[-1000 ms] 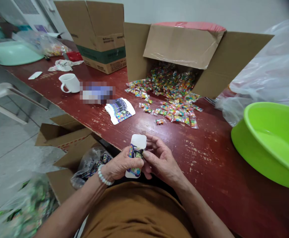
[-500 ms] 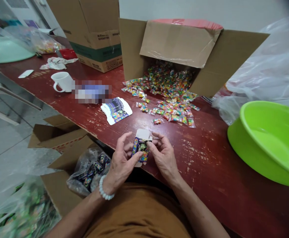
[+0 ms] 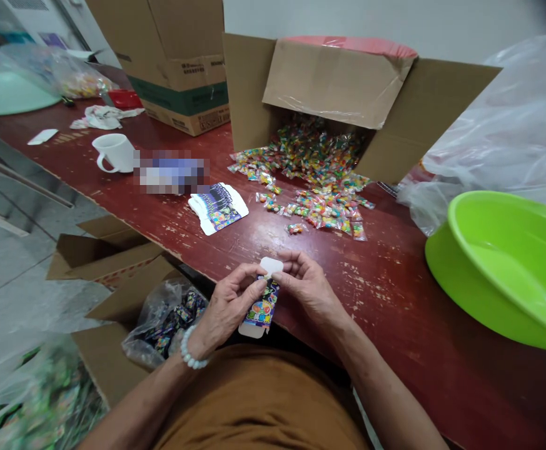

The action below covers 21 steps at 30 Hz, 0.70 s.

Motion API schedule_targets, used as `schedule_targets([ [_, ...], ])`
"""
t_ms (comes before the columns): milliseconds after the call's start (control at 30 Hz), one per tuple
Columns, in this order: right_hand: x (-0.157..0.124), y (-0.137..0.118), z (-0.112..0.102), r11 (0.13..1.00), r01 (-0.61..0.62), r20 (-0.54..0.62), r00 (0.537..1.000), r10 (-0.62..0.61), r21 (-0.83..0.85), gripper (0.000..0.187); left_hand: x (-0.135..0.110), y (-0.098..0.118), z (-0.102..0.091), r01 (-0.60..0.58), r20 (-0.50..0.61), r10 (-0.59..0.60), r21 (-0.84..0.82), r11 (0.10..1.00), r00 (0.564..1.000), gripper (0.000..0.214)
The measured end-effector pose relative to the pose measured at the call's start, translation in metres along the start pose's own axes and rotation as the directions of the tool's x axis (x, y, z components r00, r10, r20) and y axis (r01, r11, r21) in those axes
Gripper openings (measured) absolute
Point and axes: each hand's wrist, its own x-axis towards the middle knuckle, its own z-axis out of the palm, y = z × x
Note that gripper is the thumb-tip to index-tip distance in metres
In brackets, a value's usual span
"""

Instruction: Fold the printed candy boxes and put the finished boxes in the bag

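Between my two hands is a small printed candy box [image 3: 262, 310], dark blue with colourful pictures, its white flaps sticking out at the top and bottom ends. My left hand [image 3: 235, 300] pinches its upper left side, thumb on the printed face. From the right, my right hand [image 3: 308, 284] grips the upper end near the white flap, thumb in front and fingers behind. Beyond my hands lies a stack of flat, unfolded candy boxes [image 3: 221, 209]. Small clear packets of coloured candies [image 3: 324, 209] are spread on the table, spilling from an open cardboard carton [image 3: 329, 81].
A green basin [image 3: 446, 250] stands at the right on the red table [image 3: 394, 300]. Left are a white mug [image 3: 117, 152], a pixelated item and a tall carton [image 3: 179, 69]. Below the table edge, an open carton [image 3: 108, 356] holds a bag of dark packets [image 3: 179, 322].
The candy box has tilted and come lower, showing more of its front and bottom flap. Both hands have shifted their grip to its upper end, thumbs closer together.
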Motion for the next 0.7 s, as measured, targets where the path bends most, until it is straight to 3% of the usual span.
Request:
schedule_targets([
  [133,-0.001,0.0,-0.001,0.974,0.133,0.051,0.991,-0.126,-0.185,0.018,-0.002,-0.004,0.003,-0.029,-0.083,0.03,0.008,1.0,0.996,0.029],
  [233,-0.003,0.005,0.0,0.874,0.302,0.038,0.95,-0.311,-0.381,0.01,-0.002,-0.003,0.004,0.056,-0.117,-0.069,-0.111,0.992,0.991,0.049],
  [300,-0.004,0.009,0.001,0.812,0.395,0.054,0.909,-0.414,-0.43,0.009,-0.003,-0.001,0.005,0.163,-0.051,-0.177,-0.205,0.965,0.983,0.05],
  [367,-0.006,0.01,0.002,0.779,0.442,0.069,0.884,-0.462,-0.445,0.01,-0.003,0.001,0.005,0.297,0.083,-0.285,-0.262,0.918,0.955,0.048],
  [433,-0.009,0.008,0.002,0.758,0.464,0.121,0.878,-0.464,-0.458,0.009,-0.003,0.002,0.007,0.423,0.185,-0.382,-0.305,0.853,0.905,0.055],
  [500,-0.012,0.004,0.002,0.741,0.483,0.201,0.874,-0.443,-0.467,0.011,-0.002,0.002,0.009,0.476,0.208,-0.428,-0.352,0.806,0.879,0.06],
  [567,-0.014,0.001,0.002,0.746,0.469,0.228,0.883,-0.41,-0.472,0.015,0.0,0.0,0.012,0.473,0.189,-0.434,-0.373,0.798,0.881,0.059],
  [700,-0.01,0.001,0.002,0.823,0.316,0.152,0.949,-0.277,-0.473,0.008,0.004,-0.005,0.02,0.391,0.114,-0.374,-0.289,0.874,0.92,0.061],
])
